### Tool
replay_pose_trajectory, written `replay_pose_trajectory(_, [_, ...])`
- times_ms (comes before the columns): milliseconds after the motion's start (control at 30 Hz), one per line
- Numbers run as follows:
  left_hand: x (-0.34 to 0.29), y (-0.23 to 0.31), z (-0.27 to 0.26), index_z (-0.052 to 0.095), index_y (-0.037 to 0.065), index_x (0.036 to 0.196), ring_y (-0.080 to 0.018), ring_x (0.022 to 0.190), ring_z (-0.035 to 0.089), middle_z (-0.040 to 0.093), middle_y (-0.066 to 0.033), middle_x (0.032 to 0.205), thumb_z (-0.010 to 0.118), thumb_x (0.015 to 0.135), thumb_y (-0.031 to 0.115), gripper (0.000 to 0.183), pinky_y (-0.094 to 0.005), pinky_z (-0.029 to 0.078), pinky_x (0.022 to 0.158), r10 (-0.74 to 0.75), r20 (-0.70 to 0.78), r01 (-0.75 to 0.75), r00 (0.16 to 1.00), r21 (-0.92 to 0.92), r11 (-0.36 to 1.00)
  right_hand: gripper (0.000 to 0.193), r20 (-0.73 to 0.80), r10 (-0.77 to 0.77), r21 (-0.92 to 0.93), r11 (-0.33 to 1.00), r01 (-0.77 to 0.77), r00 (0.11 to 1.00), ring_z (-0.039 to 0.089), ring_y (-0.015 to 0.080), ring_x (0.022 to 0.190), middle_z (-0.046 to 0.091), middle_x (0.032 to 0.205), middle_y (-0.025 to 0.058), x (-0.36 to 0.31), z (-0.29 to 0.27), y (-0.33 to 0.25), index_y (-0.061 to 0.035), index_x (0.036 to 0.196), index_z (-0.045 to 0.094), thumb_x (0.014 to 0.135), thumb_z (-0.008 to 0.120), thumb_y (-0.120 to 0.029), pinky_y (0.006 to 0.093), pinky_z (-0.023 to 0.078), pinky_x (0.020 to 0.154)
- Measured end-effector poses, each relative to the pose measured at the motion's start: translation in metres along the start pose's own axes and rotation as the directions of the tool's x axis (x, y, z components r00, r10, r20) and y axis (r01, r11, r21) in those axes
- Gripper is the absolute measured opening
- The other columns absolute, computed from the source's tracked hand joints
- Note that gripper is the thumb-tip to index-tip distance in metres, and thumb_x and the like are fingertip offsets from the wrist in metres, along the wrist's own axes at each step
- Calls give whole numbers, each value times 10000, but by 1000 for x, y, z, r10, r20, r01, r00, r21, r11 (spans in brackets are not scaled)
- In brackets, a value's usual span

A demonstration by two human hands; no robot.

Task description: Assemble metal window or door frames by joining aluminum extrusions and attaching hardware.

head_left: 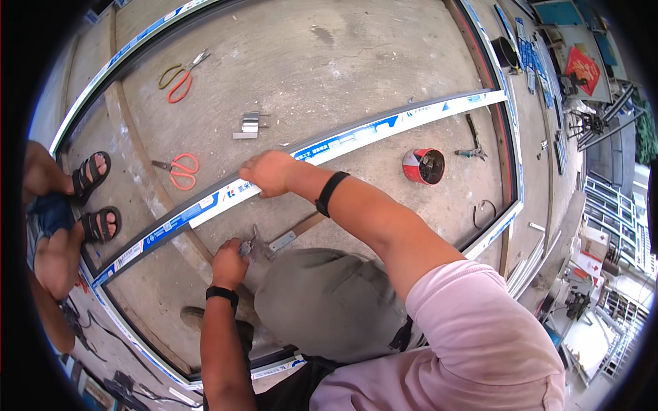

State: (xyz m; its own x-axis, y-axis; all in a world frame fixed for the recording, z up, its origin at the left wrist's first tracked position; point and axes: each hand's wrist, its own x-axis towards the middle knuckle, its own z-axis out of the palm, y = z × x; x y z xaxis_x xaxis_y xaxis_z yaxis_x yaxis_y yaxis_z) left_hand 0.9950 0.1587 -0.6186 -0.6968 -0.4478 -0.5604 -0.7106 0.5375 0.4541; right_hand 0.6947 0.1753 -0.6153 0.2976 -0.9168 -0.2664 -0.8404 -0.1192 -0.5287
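Observation:
My right hand (269,172) is closed over a long white bar with blue-printed film (384,128), which crosses the frame at a slant. The white strip along its near side ends left of that hand. My left hand (230,264) is lower down, near the floor, its fingers closed around a small silvery metal piece whose kind I cannot make out. Just right of it lies a tool with a flat metal and wooden handle (295,231), partly hidden by my knee. Beyond the bar are red-handled scissors (184,171) and a grey metal bracket (249,125).
The large film-covered frame (140,41) surrounds me. Inside it are scissors with one red and one olive handle (182,77), a red tin (423,166) and pliers (471,152). Another person's sandaled feet (99,225) are at the left; metal racks (613,216) stand at right.

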Motion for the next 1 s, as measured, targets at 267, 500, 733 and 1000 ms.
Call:
replay_pose_trajectory(267, [10,9,-57,470,41,1379,-368,1339,406,419,-193,1447,786,704,95,748,-469,341,1121,146,-374,-54,916,246,968,189,-335,342,-258,863,-434,878,616,317,1033,650,1021,111,-197,-24,136,-93,973,603,789,639,-78,434,467,909])
replay_pose_trajectory(500, [59,-38,-77,467,8,1376,-384,1272,458,503,-201,1378,821,683,93,782,-452,337,1115,-63,-263,134,963,260,956,223,-242,708,-479,507,-716,663,640,304,1071,679,1070,131,-267,-54,199,-74,1060,626,839,603,-84,415,479,939])
replay_pose_trajectory(733, [57,-43,-82,534,-10,1312,-397,1209,536,590,-229,1275,779,763,218,643,-466,407,1060,11,-232,48,973,247,968,271,13,690,-421,660,-622,723,668,400,946,692,955,211,-270,-69,228,-55,1087,638,820,593,-39,495,534,822])
replay_pose_trajectory(1000, [51,-18,-91,570,3,1263,-372,1186,547,616,-210,1219,799,743,208,604,-439,408,1046,-22,-269,94,963,260,961,714,-166,355,-223,895,-386,920,567,366,1160,586,1203,224,-164,-23,109,-53,1342,478,685,759,-49,453,450,1010])
